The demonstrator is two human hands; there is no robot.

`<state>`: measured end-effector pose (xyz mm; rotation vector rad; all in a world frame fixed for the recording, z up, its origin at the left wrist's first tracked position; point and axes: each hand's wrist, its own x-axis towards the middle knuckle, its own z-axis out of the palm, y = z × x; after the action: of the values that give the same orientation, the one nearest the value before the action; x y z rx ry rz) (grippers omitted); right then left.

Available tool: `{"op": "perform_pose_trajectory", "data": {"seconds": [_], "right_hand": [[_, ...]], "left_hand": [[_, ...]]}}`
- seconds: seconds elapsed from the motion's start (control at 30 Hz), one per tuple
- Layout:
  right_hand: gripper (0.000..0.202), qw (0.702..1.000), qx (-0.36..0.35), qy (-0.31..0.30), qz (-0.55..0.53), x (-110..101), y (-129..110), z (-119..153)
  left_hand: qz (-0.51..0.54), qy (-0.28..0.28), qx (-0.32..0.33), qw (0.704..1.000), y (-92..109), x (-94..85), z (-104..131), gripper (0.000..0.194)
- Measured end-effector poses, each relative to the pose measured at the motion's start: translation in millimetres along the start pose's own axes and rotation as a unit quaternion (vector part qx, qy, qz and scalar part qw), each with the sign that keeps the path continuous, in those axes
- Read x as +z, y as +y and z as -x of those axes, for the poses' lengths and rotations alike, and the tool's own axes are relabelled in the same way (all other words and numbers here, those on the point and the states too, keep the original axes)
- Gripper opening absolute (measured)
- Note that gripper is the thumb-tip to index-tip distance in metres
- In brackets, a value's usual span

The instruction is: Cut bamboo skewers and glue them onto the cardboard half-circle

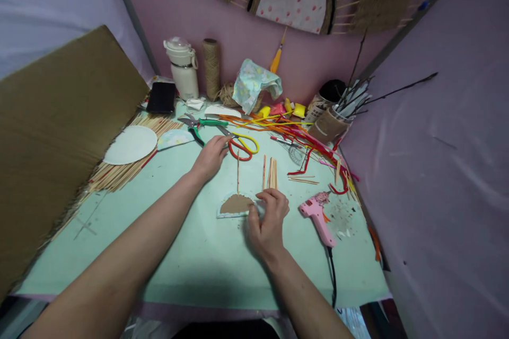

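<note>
On table (191, 265) | left hand (210, 158) — at scissors (234, 140), grip unclear | right hand (269, 225) — at half-disc (234, 204), grip part-open

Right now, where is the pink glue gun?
In the head view, the pink glue gun lies on the right side of the table, to the right of the right hand, its nozzle near a bent red strip.

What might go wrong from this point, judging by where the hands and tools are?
The left hand is at the scissors, whose blades lie by the green-handled pliers; lifting them could drag the pliers. The thin stick at the half-round piece reaches towards the scissors and might get knocked. The glue gun's cord crosses the front edge, so a snag could pull it.
</note>
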<state>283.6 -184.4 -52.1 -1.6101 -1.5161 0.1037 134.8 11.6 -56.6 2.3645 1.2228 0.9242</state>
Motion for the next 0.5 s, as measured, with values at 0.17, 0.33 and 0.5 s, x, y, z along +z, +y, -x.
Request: {"op": "perform_pose_trajectory", "data": {"seconds": [0.17, 0.33, 0.5], "right_hand": [[0.014, 0.999, 0.006, 0.029, -0.022, -3, -1, -1], [0.013, 0.998, 0.012, 0.049, -0.038, -15, -2, 1], [0.01, 0.998, 0.029, 0.049, -0.017, -41, 7, 7]], "left_hand": [[-0.008, 0.03, -0.008, 0.999, 3, -3.6, 1, 0.036], [0.023, 0.112, -0.026, 0.993, 9, -7.8, 6, 0.032], [0.061, 0.182, -0.066, 0.979, 36, -13.1, 21, 0.028]]}}
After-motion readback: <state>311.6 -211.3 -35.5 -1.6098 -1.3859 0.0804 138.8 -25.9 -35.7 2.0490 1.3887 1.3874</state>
